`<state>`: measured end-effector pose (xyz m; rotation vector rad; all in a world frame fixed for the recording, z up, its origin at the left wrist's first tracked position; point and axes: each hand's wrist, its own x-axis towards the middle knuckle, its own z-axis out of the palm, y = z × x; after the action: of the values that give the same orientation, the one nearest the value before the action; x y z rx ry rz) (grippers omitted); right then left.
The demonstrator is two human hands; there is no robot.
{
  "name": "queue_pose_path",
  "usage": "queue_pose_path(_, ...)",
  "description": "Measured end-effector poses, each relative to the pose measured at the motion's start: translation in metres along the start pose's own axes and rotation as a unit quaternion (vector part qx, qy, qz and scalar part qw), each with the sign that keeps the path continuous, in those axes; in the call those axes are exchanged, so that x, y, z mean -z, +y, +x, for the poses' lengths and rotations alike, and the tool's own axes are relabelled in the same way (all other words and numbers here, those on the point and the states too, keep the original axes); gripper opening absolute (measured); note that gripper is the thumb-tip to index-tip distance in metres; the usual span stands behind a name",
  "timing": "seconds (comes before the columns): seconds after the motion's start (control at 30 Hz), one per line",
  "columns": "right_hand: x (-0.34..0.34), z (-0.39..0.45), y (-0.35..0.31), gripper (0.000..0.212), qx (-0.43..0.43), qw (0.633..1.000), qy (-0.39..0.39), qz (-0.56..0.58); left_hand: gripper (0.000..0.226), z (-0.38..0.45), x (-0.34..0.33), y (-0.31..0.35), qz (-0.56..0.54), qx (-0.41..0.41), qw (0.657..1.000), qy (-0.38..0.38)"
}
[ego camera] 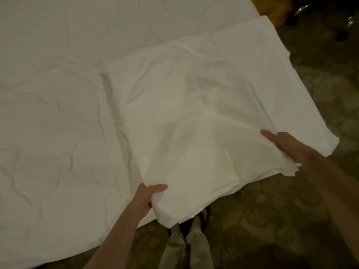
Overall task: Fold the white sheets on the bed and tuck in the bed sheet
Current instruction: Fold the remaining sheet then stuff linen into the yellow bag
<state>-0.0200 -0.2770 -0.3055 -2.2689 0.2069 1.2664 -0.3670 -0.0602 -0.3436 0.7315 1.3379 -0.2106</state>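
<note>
Dim patterned carpet [272,220] borders the bed [48,133], where a part-folded white sheet [194,113] overhangs the near edge. Left hand [147,197] and right hand [287,146] each grip a near corner; its length runs away from them.

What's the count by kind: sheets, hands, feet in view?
White sheets: 2, a folded sheet and the bed sheet
Hands: 2, left hand and right hand, both gripping the folded sheet
Feet: 2
Total: 6
</note>
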Motion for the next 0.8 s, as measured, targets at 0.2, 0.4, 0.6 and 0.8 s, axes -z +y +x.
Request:
queue_pose_path(0.2,-0.006,0.003,0.016,0.065,0.015,0.999,0.018,-0.035,0.065,0.001,0.037,0.005,0.022,0.011,0.996,-0.082)
queue_pose_path(0.4,-0.006,-0.021,0.027,0.129,-0.070,0.994,-0.019,-0.085,0.067,0.011,0.022,0.024,0.008,-0.026,0.999,-0.023)
queue_pose_path(0.6,-0.008,-0.019,0.043,0.077,0.030,0.994,-0.016,-0.104,0.035,0.028,0.021,0.074,-0.023,-0.073,0.996,0.048)
queue_pose_path(0.8,0.008,0.032,-0.006,0.038,-0.027,0.935,-0.104,-0.338,0.051,0.052,0.022,0.135,-0.027,-0.114,0.987,0.108)
